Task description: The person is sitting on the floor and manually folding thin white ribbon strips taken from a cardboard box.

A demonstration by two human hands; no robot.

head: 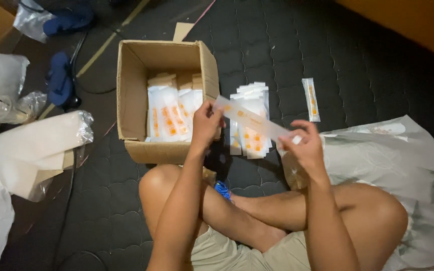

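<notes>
Sitting cross-legged on the dark mat (pixel 101 211), I am pinching one long clear sleeve (pixel 251 119) between my two hands, left hand (pixel 206 124) and right hand (pixel 303 146) each closed on an end. Beyond are lying one packet stack (pixel 249 131), one open cardboard box (pixel 164 100), and one stray packet (pixel 311 99).

Blue slippers (pixel 60 80) on dark mat (pixel 357 65); plastic-wrapped paper bundle (pixel 36 145) at left.
</notes>
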